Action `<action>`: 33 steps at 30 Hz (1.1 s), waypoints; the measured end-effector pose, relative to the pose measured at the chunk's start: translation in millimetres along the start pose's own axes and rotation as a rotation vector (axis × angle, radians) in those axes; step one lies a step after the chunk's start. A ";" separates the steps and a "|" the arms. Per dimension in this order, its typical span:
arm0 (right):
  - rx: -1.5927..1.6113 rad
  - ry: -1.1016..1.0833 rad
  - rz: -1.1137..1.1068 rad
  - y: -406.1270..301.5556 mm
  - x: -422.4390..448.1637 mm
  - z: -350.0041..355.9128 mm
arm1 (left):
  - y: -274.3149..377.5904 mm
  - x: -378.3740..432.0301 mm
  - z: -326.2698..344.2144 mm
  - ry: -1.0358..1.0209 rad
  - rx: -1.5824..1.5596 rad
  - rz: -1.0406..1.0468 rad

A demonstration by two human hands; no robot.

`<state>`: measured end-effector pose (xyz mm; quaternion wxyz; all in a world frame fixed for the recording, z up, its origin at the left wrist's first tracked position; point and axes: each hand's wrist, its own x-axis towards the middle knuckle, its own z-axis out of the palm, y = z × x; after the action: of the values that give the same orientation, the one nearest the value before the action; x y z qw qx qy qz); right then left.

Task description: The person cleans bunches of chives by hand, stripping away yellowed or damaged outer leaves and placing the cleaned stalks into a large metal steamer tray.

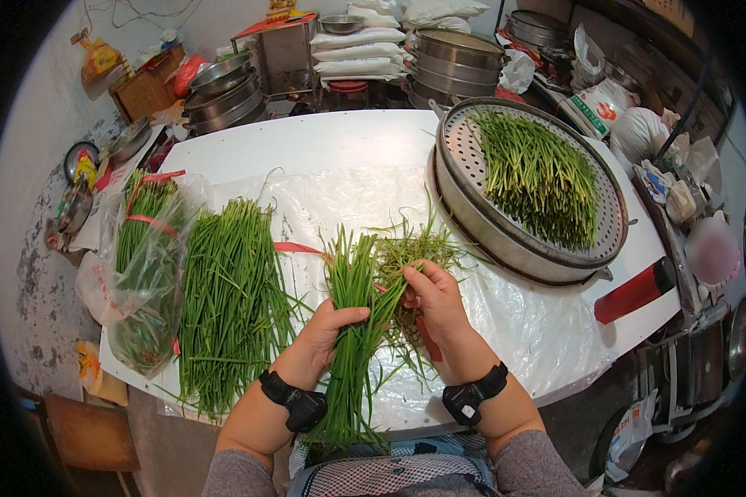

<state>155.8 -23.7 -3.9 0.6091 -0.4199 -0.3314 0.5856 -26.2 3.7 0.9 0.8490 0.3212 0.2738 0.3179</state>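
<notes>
My left hand [329,329] is wrapped around a bunch of garlic chives [351,366], thumb lying across the stems. The bunch points away from me, and its lower leaves hang at the table's near edge. My right hand [434,295] pinches the tips of a few stems that fan out to the right of that bunch. Beneath and behind my right hand lies a tangled heap of trimmings [419,248], partly hidden by the fingers. To the left, a larger pile of chives [230,304] rests on the plastic sheet [510,323].
At the far left a clear plastic bag [143,310] holds more chives tied with red tape. A round perforated steamer tray [460,140] at the back right carries a chive pile [538,180]. Near the right edge lies a red flask [634,291]. Stacked steamers [454,62] stand behind the white table [311,140].
</notes>
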 end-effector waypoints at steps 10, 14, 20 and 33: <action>0.152 -0.066 0.059 -6.3 -3.6 10.4 | -6.3 2.2 -5.5 0.033 -0.021 -0.035; -0.166 -0.135 -0.030 -8.1 -8.7 13.3 | -3.1 0.7 1.7 0.117 0.036 -0.033; -0.114 -0.148 -0.183 -13.3 -10.8 12.7 | -2.0 -1.7 -0.4 0.158 0.053 0.031; 0.348 -0.041 -0.141 -23.9 -0.5 -5.0 | 2.4 0.6 -16.2 0.226 -0.170 0.071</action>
<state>170.6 -23.9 15.5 0.7051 -0.2718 -0.2662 0.5985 -37.5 11.6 -7.9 0.8252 0.2197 0.3281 0.4038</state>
